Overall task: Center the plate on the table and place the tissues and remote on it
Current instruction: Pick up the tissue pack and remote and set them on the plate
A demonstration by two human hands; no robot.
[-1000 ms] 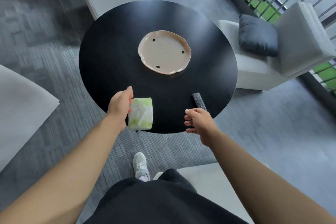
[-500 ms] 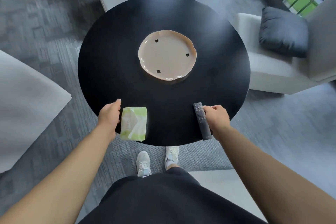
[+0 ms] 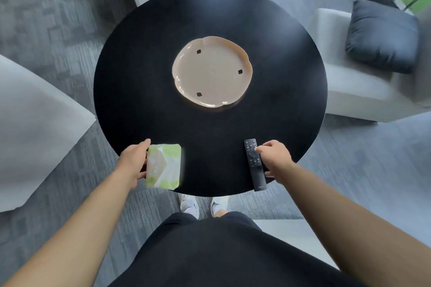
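While we close our left hand (image 3: 133, 161) on the tissues (image 3: 164, 165), our right hand (image 3: 275, 158) pinches the remote (image 3: 254, 164).
Both sit at the table (image 3: 140, 77) edge; a loose grip could drop them before the plate (image 3: 212, 72).

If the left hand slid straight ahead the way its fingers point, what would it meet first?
Probably nothing soon. The left hand, gripping the tissue pack, points up the bare black table; the plate lies right of that line, though depth is uncertain.
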